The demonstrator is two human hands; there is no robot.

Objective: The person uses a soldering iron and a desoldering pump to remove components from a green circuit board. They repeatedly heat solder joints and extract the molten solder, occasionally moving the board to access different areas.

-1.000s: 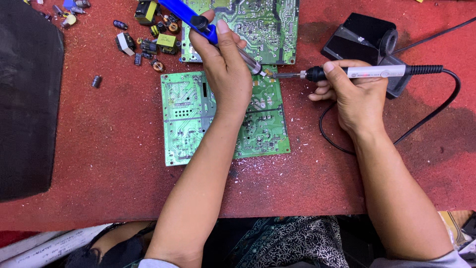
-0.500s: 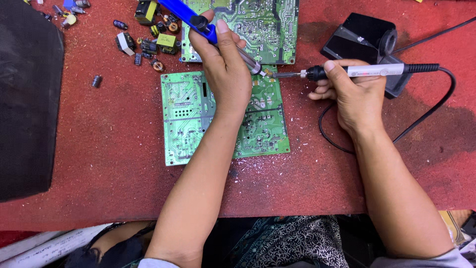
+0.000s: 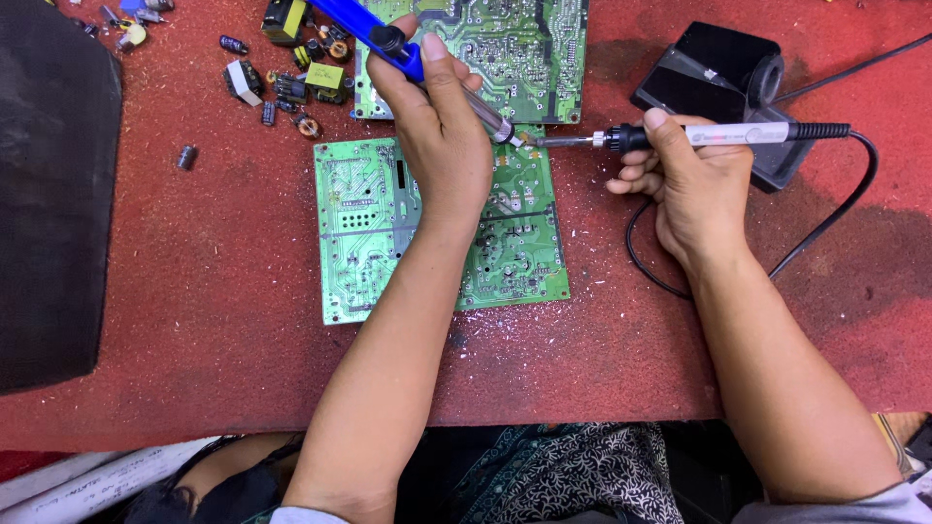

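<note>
Fingers of the left hand (image 3: 442, 126) wrap a blue plastic desoldering pump (image 3: 374, 34), its slim metal nozzle angled down onto the flat green circuit board (image 3: 359, 223) lying on gritty red felt (image 3: 194, 320). Right hand (image 3: 694, 180) clasps a slender pale soldering iron (image 3: 723, 134), tip meeting the nozzle at the board's upper edge. Small loose cylindrical capacitors (image 3: 291, 82) lie scattered nearby.
</note>
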